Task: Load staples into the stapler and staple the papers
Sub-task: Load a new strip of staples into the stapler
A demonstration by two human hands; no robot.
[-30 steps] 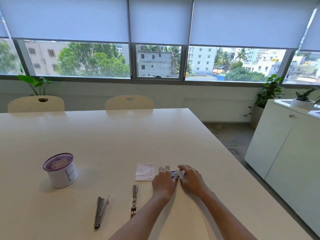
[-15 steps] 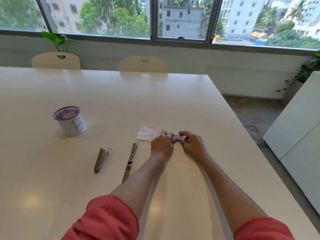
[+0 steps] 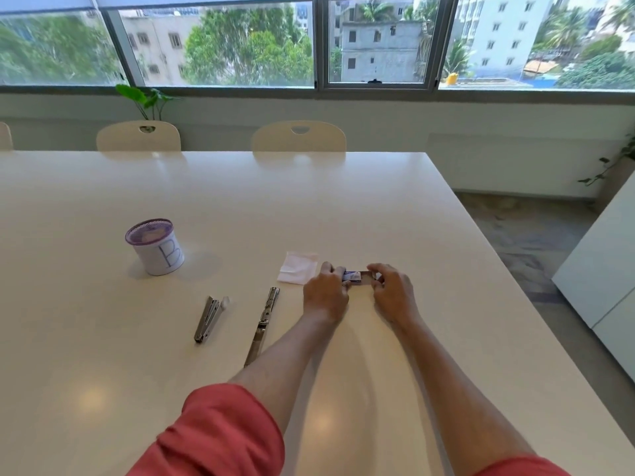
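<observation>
— Where was the staple box (image 3: 352,277) when you looked down?

— You had it between your two hands, low over the white surface (image 3: 343,207). Your left hand (image 3: 325,295) was clenched around its left end, and your right hand (image 3: 391,293) pinched the right end, where a pale inner tray showed slid partly out.

— And the stapler?

— It lay in two pieces to your left: the long metal piece (image 3: 263,322) just beside your left forearm, the shorter folded piece (image 3: 208,317) further left, apart from it.

— The papers?

— You had a small folded white paper (image 3: 298,271) just beyond your left hand. Well off to the left stood a purple mesh cup (image 3: 155,246) wrapped in paper marked with a "B".
</observation>
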